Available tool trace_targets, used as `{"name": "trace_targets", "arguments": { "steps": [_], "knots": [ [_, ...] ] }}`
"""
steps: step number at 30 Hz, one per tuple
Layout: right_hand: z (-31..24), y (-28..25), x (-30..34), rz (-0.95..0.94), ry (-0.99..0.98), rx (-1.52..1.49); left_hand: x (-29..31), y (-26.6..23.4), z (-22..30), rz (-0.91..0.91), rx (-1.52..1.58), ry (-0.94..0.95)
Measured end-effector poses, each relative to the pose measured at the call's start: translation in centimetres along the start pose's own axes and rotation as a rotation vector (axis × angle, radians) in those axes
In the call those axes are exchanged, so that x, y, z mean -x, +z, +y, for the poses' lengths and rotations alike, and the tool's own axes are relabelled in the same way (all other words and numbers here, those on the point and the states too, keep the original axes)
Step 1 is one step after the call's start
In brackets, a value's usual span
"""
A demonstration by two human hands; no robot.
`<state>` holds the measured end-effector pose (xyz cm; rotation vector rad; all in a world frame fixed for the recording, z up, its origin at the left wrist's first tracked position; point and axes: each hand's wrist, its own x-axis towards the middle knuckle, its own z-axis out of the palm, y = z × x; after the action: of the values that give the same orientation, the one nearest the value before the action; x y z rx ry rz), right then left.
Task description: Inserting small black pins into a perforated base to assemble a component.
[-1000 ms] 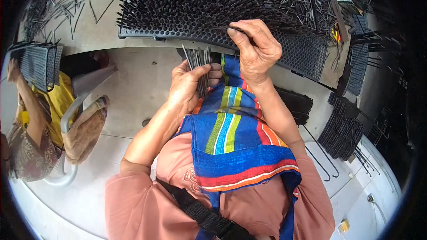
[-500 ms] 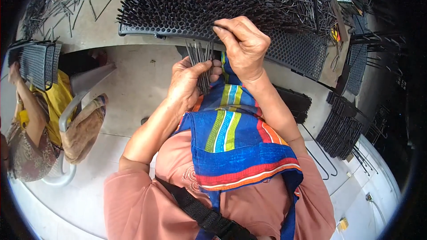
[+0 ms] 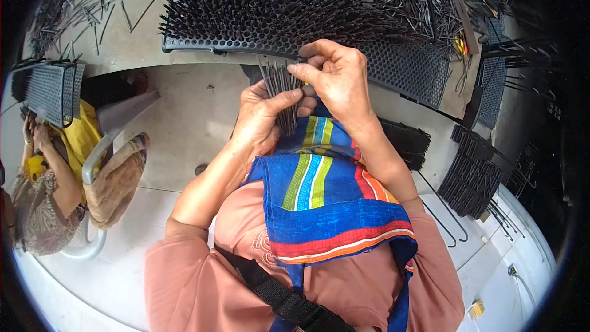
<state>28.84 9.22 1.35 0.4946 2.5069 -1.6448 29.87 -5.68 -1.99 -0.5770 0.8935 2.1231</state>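
A bundle of thin dark rods (image 3: pixel 283 95) stands nearly upright in my left hand (image 3: pixel 261 110), whose fingers and thumb wrap round it. My right hand (image 3: pixel 337 77) is at the top of the bundle, thumb and forefinger pinched at the rod tips; whether a single rod is between them is hidden. Just beyond both hands lies a long perforated rack (image 3: pixel 405 67). Dark rods (image 3: pixel 258 9) stand packed upright in its holes over the left and back part, while bare holes show along its front and right.
Loose rods (image 3: pixel 101 9) lie scattered on the table at the left, and more are heaped behind the rack. At the far left a co-worker (image 3: pixel 52 178) sits beside another rack (image 3: pixel 52 89). Bundles of dark rods (image 3: pixel 470 181) hang at the right. A chair arm (image 3: pixel 101 147) is at left.
My right hand has come down from the rack's front edge to the top of the rods in my left hand. The co-worker's hands have moved lower, away from their rack.
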Motion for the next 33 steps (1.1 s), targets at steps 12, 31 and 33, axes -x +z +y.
{"name": "trace_targets", "arguments": {
  "steps": [12, 31, 33],
  "knots": [
    [2.0, -0.7, -0.3, 0.312, -0.319, -0.394, -0.6, -0.3, 0.2, 0.243, -0.121, -0.141],
    [3.8, -0.8, 1.2, 0.239, -0.818, 0.155, 0.2, -0.3, -2.0, 0.13, -0.029, -0.055],
    [3.6, -0.9, 0.8, 0.322, -0.745, 0.039, 0.1, -0.4, -2.1, 0.058, -0.088, -0.026]
  ]
}}
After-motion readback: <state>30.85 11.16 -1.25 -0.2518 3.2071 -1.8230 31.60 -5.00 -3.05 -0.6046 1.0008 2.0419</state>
